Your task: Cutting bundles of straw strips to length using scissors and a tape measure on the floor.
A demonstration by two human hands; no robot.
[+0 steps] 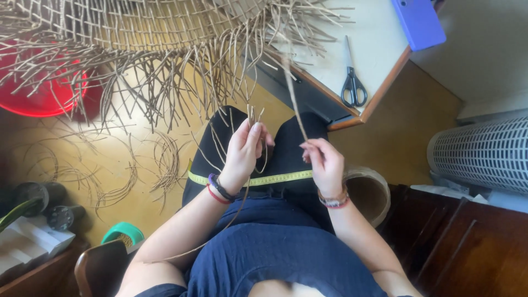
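Above the lap, the left hand (242,151) pinches a small bundle of thin, stiff rattan strands (252,118), fingers closed around them so the cut tips stand up past the fingertips. The right hand (325,165) grips a single long strand (291,88) between thumb and fingers; it runs up taut to the loose fringe of an open-weave wicker piece (137,25), whose dry, tan, splayed ends hang over the near edge of the tabletop (374,55). A yellow measuring tape (269,179) lies flat across the dark trousers, just beside both wrists. Black-handled scissors (353,82) rest near the tabletop's wood-trimmed corner, well apart from the hands. Curled offcuts (126,170) litter the yellowish floor to the left, by a red round basin (44,93). A brown cylindrical container (368,192) stands just beside the right forearm.
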